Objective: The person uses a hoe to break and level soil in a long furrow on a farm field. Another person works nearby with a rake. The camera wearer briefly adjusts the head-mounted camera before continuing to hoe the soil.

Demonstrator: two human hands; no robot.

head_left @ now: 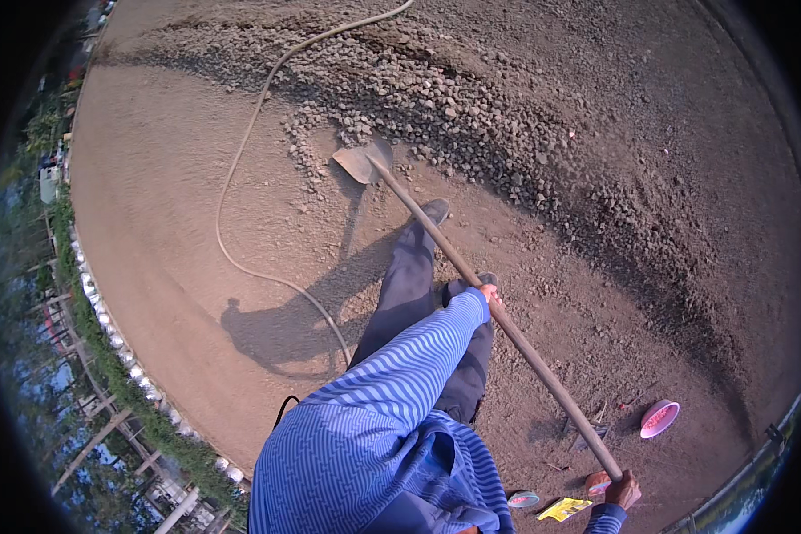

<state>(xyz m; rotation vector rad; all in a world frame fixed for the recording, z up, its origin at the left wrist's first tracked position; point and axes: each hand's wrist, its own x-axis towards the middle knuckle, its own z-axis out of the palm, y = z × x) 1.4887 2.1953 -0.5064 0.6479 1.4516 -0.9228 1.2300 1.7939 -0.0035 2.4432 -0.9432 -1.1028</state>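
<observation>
My left hand [490,294] is closed around the middle of the long wooden handle of a shovel [541,370]. Lower down, near the handle's end, my right hand [624,490] grips the same shaft. The shovel's metal blade [364,161] is at the far end, at the near edge of a ridge of crumbled soil clods [440,107], just beyond my shoes. Whether the blade touches the ground, I cannot tell. My striped sleeve hides part of my legs.
A pale hose [230,173] curves over the soil at left and passes behind my legs. At lower right lie a pink bowl of small pink pieces [659,419], a smaller green bowl [523,499], a yellow packet [565,508] and a reddish object [597,482]. Plants border the far left.
</observation>
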